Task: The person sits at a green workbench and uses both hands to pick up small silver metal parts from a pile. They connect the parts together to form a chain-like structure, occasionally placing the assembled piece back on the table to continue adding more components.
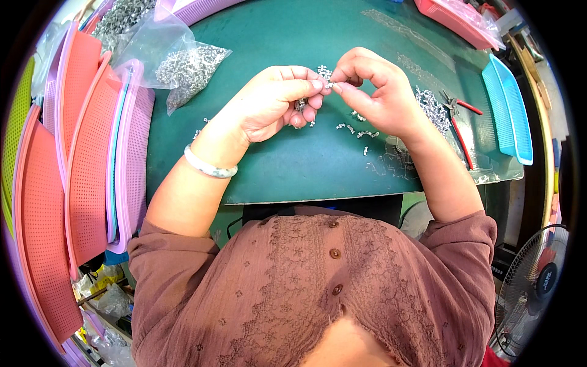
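My left hand, with a pale bangle on its wrist, is closed around several small silvery metal pieces. Its thumb and forefinger pinch at a small shiny piece. The right hand meets it there, thumb and forefinger pressed together on the same spot; the exact shape is too small to make out. A little cluster of metal pieces shows just beyond the fingertips. More loose metal pieces lie on the green tabletop below my right hand.
Right of my right forearm are a heap of metal pieces, red-handled pliers and a blue basket. A clear bag of metal parts lies at far left. Stacked pink baskets line the left side; a fan stands lower right.
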Demonstrator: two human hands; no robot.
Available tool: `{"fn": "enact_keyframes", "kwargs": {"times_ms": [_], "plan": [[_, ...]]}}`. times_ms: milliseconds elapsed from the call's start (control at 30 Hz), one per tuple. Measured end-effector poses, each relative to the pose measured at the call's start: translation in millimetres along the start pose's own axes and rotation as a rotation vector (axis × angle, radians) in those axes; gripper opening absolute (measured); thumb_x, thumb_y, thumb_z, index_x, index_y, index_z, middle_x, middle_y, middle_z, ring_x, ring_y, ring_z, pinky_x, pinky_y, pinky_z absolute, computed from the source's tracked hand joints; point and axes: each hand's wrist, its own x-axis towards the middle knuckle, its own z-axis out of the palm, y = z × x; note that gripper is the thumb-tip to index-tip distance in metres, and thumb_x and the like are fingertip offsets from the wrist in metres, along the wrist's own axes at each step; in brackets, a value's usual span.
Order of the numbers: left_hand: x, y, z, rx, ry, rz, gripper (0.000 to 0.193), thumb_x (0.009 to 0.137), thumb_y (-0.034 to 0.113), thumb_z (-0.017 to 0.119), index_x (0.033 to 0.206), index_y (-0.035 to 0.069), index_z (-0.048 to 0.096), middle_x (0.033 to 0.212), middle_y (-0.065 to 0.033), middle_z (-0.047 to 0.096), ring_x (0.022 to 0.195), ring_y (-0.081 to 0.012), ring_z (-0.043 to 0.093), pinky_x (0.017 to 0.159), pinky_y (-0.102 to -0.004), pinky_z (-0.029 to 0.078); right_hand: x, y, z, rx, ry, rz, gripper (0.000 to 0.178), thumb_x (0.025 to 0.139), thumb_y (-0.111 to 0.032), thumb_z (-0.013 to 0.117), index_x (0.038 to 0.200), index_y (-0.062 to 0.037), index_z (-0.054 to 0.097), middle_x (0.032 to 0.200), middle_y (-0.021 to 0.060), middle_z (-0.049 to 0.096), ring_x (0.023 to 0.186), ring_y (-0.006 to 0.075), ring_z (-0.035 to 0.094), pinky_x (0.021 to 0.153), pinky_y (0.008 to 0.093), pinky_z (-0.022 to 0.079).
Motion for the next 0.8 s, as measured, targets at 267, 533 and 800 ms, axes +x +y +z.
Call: {"fn": "enact_keyframes", "kwargs": {"times_ms": [267, 533, 800], "plan": [[1.6, -2.8, -3.0, 0.003, -0.011, 0.024, 0.01, 0.086, 0.013, 0.055, 0.088, 0.004, 0.057, 0.072, -0.0015, 0.055, 0.058, -0.007, 0.05, 0.048, -0.018, 0.041, 0.2, -0.3, 0.5, 0.014, -0.001, -0.015, 0.007, 0.074, -0.001, 0.061, 0.08, -0.0017, 0.06, 0.078, 0.0061, 0.056, 0.067, 0.0141, 0.055, 0.06, 0.0244, 0.045], [3.0, -0.1, -5.3, 0.011, 0.044, 0.076, 0.007, 0.084, 0.011, 0.054, 0.088, 0.005, 0.054, 0.075, -0.0025, 0.055, 0.062, -0.0082, 0.052, 0.05, -0.0185, 0.042, -2.2, 6.7, 0.4, -0.034, -0.091, 0.066, 0.011, 0.073, -0.003, 0.06, 0.084, -0.0039, 0.06, 0.078, 0.007, 0.055, 0.068, 0.0182, 0.055, 0.061, 0.0277, 0.045], [5.7, 1.0, -14.8, -0.203, 0.039, 0.2, 0.013, 0.083, 0.008, 0.048, 0.092, 0.0, 0.051, 0.084, -0.0092, 0.056, 0.07, -0.0145, 0.055, 0.059, -0.0233, 0.047, -8.4, 4.8, 13.7, -0.196, -0.387, -0.173, 0.011, 0.069, -0.007, 0.061, 0.08, -0.0076, 0.06, 0.08, 0.0083, 0.052, 0.079, 0.0276, 0.053, 0.071, 0.0356, 0.045]]}}
